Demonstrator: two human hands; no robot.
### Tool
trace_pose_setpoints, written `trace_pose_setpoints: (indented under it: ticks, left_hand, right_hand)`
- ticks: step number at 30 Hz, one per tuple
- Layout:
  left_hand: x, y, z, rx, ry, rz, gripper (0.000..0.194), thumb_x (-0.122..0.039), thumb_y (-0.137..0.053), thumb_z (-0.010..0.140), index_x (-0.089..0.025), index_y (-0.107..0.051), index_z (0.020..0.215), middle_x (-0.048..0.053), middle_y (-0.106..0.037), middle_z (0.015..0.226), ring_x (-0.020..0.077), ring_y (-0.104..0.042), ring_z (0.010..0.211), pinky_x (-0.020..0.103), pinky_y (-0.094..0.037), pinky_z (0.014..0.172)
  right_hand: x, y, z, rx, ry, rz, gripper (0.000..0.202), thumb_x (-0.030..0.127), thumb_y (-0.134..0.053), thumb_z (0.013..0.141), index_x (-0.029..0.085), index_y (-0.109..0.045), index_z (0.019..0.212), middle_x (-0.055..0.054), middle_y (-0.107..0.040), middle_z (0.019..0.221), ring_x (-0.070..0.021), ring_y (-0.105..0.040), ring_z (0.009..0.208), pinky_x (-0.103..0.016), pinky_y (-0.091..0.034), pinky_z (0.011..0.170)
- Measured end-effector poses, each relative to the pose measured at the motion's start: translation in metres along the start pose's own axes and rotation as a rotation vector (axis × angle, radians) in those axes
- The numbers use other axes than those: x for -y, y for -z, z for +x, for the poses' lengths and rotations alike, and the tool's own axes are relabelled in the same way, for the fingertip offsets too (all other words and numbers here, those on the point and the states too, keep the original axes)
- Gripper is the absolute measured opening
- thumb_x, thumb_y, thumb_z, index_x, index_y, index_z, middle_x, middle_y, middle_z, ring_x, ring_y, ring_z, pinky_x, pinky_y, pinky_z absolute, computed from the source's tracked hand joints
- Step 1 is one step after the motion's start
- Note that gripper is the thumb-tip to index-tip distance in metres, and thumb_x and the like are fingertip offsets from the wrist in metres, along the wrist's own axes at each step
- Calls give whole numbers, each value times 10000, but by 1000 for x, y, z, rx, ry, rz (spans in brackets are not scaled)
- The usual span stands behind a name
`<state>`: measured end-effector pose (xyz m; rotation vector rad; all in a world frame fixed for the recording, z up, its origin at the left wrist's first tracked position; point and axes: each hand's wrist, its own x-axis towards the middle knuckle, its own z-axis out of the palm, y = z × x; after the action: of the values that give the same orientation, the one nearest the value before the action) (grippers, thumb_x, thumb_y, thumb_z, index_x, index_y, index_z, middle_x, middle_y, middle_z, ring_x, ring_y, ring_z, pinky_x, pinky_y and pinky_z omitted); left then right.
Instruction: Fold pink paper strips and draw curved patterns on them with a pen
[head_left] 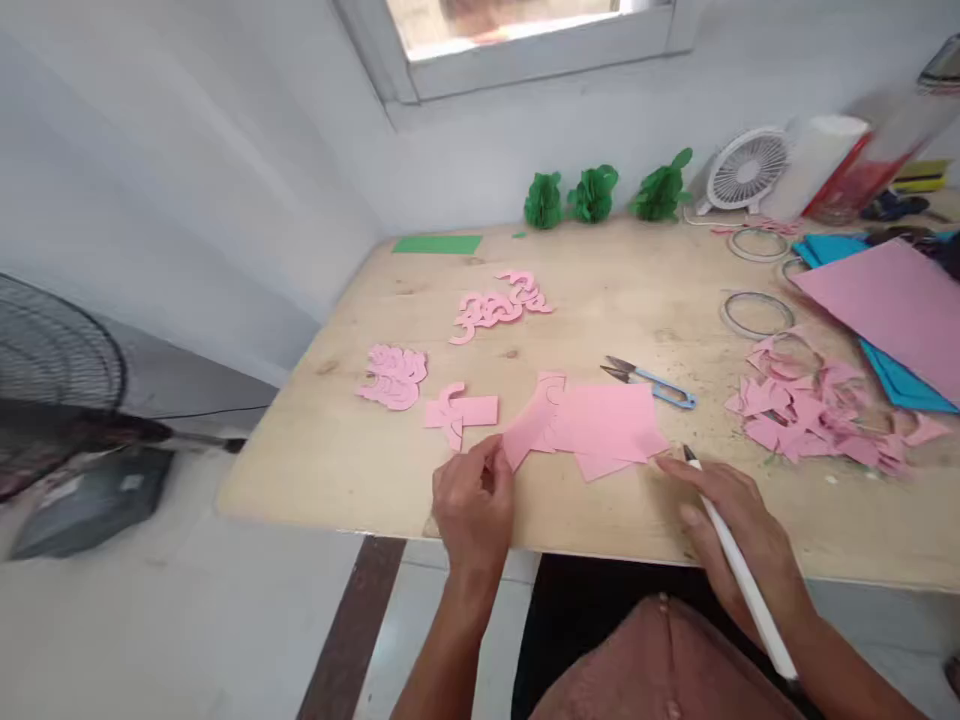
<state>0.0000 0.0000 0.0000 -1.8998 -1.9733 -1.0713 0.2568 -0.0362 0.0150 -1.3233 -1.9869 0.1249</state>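
Note:
My left hand (474, 497) pinches the left corner of a pink paper piece (529, 425) near the table's front edge. That piece overlaps a pink paper sheet (607, 420), and another pink piece shows beneath the sheet. Curved lines are visible on the paper at its left. In my right hand (739, 535) lies a white pen (742, 575), its dark tip up by the fingers; a fingertip touches the sheet's right corner. Blue-handled snips (660, 387) lie just behind the sheet. A curved pink cutout (452, 415) rests across a pink strip (480, 410) left of the sheet.
Pink cutouts (394, 377) and curled pieces (499, 308) lie at the left and middle. Pink scraps (825, 410), metal rings (757, 314) and pink sheets (900, 310) are at the right. Green paper shapes (592, 195) and a small white fan (748, 170) stand by the wall.

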Motion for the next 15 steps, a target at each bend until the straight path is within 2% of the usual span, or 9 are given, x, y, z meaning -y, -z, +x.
trace_pose_setpoints:
  ticks: [3,6,9,11,15]
  left_hand:
    - [1,-1,2,-3,-3,22,165,-164,-533,905,-153,-692,948,1,-640,651,160,-591,605,312,-454,733]
    - [1,-2,2,10,-25,41,149,-154,-541,894,-166,-688,921,19,-648,676,190,-589,649,331,-436,699]
    - [-2,-1,3,12,-49,55,154,-148,-548,885,-170,-679,963,80,-690,863,240,-615,821,352,-435,712]
    - [-6,0,4,-8,-86,68,178,-147,-555,882,-171,-669,1017,120,-683,1016,281,-606,980,398,-440,810]
    - [-18,-1,8,27,-251,32,201,-148,-566,884,-193,-658,1057,133,-659,1170,330,-550,1156,499,-381,956]
  right_hand:
    - [0,-1,0,-19,19,3,300,229,-487,946,191,-567,1232,-80,-697,1124,-237,-612,1091,-379,-457,935]
    - [0,-2,1,-33,34,23,314,194,-503,930,192,-566,1237,-84,-700,1122,-235,-629,1063,-393,-460,944]
    - [0,-3,0,-44,37,38,340,166,-514,917,187,-563,1253,-88,-703,1118,-234,-642,1022,-415,-459,958]
    - [-1,-5,-1,-48,42,39,349,153,-516,914,175,-559,1260,-96,-699,1122,-237,-635,1019,-425,-454,965]
    - [-2,-6,-2,-56,68,35,371,129,-523,908,157,-542,1277,-111,-689,1129,-240,-619,1026,-428,-446,959]
